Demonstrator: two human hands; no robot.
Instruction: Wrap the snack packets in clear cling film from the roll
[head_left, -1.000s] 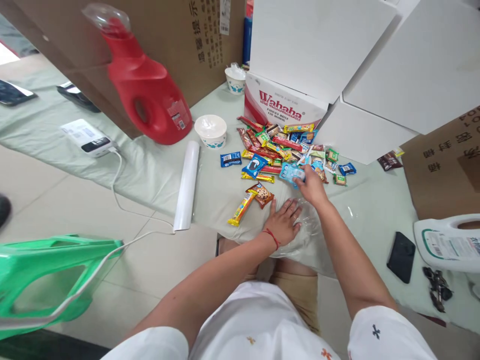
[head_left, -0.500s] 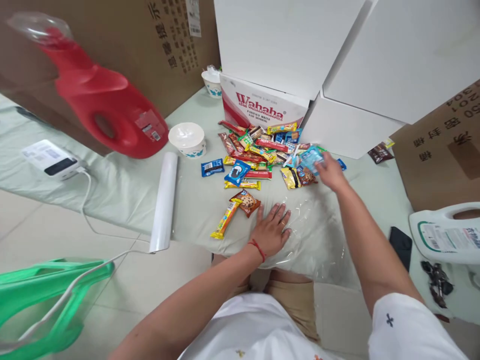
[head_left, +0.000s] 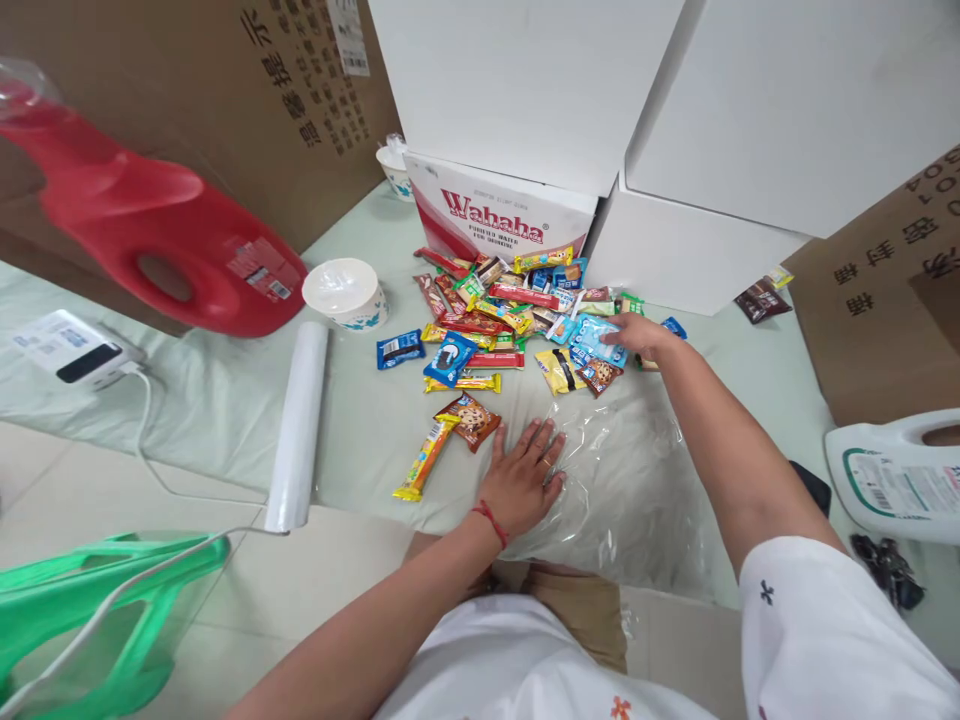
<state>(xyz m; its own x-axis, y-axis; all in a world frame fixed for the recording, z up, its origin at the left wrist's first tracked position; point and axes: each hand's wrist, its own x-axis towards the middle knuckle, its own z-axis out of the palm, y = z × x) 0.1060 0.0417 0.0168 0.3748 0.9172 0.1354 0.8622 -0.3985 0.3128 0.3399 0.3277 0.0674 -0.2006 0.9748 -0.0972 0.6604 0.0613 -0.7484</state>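
My right hand (head_left: 639,337) grips the edge of a light blue snack packet (head_left: 598,338) between thumb and fingers, at the right side of a heap of wrapped snacks (head_left: 525,297). Just below that packet are a yellow packet (head_left: 559,371) and a brown cookie packet (head_left: 599,377). My left hand (head_left: 523,480) lies flat with fingers spread, on the near part of the table, at the edge of a clear plastic sheet (head_left: 630,480). Close to its fingertips rest another brown cookie packet (head_left: 472,420) and a yellow snack bar (head_left: 426,458).
Behind the heap stands a Wahaha carton (head_left: 495,210) beside white boxes (head_left: 690,245). To the left are a paper bowl (head_left: 345,295), a white roll (head_left: 298,430) and a red jug (head_left: 165,240). A white bottle (head_left: 896,480) lies at right.
The light blue packet in my right hand has shifted slightly left against the yellow and cookie packets. My left hand stays flat in place. The whole view has tilted a little.
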